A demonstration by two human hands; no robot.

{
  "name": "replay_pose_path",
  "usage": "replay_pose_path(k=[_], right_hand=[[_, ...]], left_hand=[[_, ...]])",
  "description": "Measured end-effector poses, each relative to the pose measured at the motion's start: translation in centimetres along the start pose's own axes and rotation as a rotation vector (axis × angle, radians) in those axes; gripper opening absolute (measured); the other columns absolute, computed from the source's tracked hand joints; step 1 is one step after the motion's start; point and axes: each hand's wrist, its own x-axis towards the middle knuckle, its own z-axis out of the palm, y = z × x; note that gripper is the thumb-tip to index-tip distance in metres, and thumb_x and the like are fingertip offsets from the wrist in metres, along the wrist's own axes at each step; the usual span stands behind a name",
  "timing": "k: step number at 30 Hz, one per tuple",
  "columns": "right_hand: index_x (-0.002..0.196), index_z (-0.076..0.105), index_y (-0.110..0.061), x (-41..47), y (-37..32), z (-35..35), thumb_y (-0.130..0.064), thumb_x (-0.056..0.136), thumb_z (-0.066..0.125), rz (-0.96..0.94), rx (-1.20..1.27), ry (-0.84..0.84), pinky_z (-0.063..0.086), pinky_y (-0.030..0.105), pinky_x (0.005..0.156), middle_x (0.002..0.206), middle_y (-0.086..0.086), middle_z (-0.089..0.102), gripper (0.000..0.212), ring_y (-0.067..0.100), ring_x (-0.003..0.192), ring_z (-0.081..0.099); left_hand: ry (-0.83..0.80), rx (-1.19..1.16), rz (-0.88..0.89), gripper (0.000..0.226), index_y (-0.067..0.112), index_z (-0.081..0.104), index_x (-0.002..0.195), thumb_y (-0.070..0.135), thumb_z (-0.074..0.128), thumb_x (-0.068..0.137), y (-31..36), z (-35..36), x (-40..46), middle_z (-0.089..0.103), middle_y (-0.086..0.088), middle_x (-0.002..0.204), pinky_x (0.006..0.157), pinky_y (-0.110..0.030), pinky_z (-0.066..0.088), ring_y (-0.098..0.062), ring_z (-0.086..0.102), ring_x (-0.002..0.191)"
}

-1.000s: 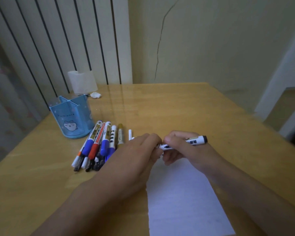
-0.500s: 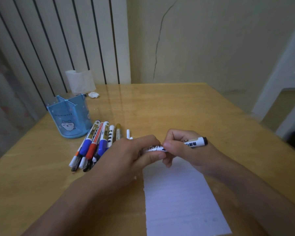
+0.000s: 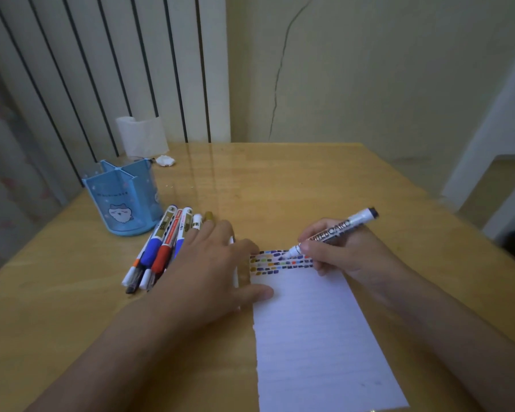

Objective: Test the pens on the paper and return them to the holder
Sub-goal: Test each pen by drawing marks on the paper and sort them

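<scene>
Right hand [image 3: 348,251] grip grasping marker [image 3: 336,231], left hand [image 3: 211,269] flat, released, blue holder [image 3: 125,200] compartments apparently empty

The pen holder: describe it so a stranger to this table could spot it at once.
Look at the wooden table, toward its far left corner, just in front of the white paper roll. The pen holder stands upright beside the row of loose pens. It alone is light blue, with inner dividers and a small cartoon face.

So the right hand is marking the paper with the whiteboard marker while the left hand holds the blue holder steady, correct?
Not quite. In the head view the left hand lies flat at the left edge of the paper, not on the blue holder, which stands untouched further back. The right hand does put the whiteboard marker to the paper.
</scene>
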Motion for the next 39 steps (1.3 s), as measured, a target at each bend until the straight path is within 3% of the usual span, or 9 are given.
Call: replay_pose_path(k=[3, 7, 11, 13, 18, 25, 35, 39], right_hand=[[0.082, 0.066, -0.01, 0.3, 0.5, 0.6, -0.006, 0.091, 0.069, -0.032, -0.094, 0.052, 0.044, 0.025, 0.05, 0.055, 0.001, 0.058, 0.01, 0.015, 0.05, 0.053], [0.087, 0.066, -0.01, 0.4, 1.0, 1.0, -0.003, 0.092, 0.067, -0.04, -0.104, 0.073, 0.047, 0.031, 0.052, 0.064, 0.01, 0.069, 0.008, 0.019, 0.058, 0.067], [0.077, 0.07, -0.02, 0.4, 1.3, 1.3, -0.02, 0.082, 0.069, -0.042, -0.149, 0.082, 0.049, 0.03, 0.051, 0.067, 0.011, 0.072, 0.005, 0.029, 0.065, 0.071], [0.074, 0.07, -0.021, 0.4, 1.4, 1.3, -0.023, 0.078, 0.067, -0.039, -0.163, 0.096, 0.05, 0.029, 0.051, 0.067, 0.011, 0.071, 0.006, 0.027, 0.064, 0.072], [0.071, 0.068, -0.02, 0.5, 1.6, 1.2, -0.005, 0.089, 0.064, -0.038, -0.195, 0.097, 0.05, 0.027, 0.051, 0.067, 0.01, 0.071, 0.024, 0.022, 0.06, 0.071], [0.076, 0.068, -0.014, 0.5, 1.6, 1.3, -0.003, 0.09, 0.064, -0.036, -0.202, 0.095, 0.05, 0.025, 0.051, 0.066, 0.008, 0.07, 0.018, 0.02, 0.059, 0.07], [0.074, 0.069, -0.018, 0.5, 1.7, 1.2, -0.008, 0.088, 0.065, -0.053, -0.274, 0.103, 0.054, 0.034, 0.058, 0.066, 0.01, 0.071, 0.018, 0.024, 0.064, 0.073], [0.078, 0.068, -0.012, 0.4, 1.6, 1.3, -0.007, 0.089, 0.065, -0.068, -0.263, 0.082, 0.054, 0.034, 0.058, 0.069, 0.011, 0.071, 0.012, 0.021, 0.063, 0.072]], left_hand=[[0.007, 0.03, -0.007, 0.095, 0.047, 0.044, 0.136, 0.093, 0.015, 0.058, 0.2, 0.2, 0.0, 0.036, 0.012, 0.111, 0.085, -0.027, 0.021, -0.009, 0.029, 0.105], [0.009, 0.058, -0.008, 0.095, 0.047, 0.047, 0.132, 0.094, 0.013, 0.057, 0.3, 0.4, 0.1, 0.033, 0.011, 0.105, 0.084, -0.028, 0.02, -0.011, 0.028, 0.102], [-0.001, 0.084, 0.006, 0.098, 0.045, 0.048, 0.131, 0.095, 0.011, 0.055, 0.3, 0.7, 0.2, 0.033, 0.009, 0.104, 0.084, -0.029, 0.021, -0.012, 0.029, 0.103], [0.001, 0.084, 0.006, 0.098, 0.045, 0.048, 0.131, 0.095, 0.011, 0.055, 0.3, 0.8, 0.3, 0.034, 0.01, 0.105, 0.084, -0.029, 0.021, -0.012, 0.029, 0.104], [-0.008, 0.076, 0.003, 0.097, 0.046, 0.048, 0.131, 0.096, 0.013, 0.056, 0.2, 0.9, 0.3, 0.036, 0.009, 0.109, 0.084, -0.029, 0.021, -0.013, 0.031, 0.106], [-0.05, 0.057, -0.016, 0.085, 0.046, 0.046, 0.133, 0.092, 0.03, 0.064, 0.4, 0.6, 0.3, 0.037, 0.008, 0.112, 0.086, -0.03, 0.022, -0.013, 0.031, 0.108], [-0.024, 0.057, -0.009, 0.094, 0.047, 0.045, 0.132, 0.096, 0.017, 0.058, 0.3, 0.8, 0.2, 0.037, 0.009, 0.113, 0.089, -0.029, 0.023, -0.013, 0.032, 0.109], [-0.022, 0.057, -0.01, 0.094, 0.047, 0.045, 0.131, 0.096, 0.015, 0.057, 0.3, 0.8, 0.2, 0.036, 0.009, 0.111, 0.088, -0.029, 0.023, -0.013, 0.032, 0.109]])
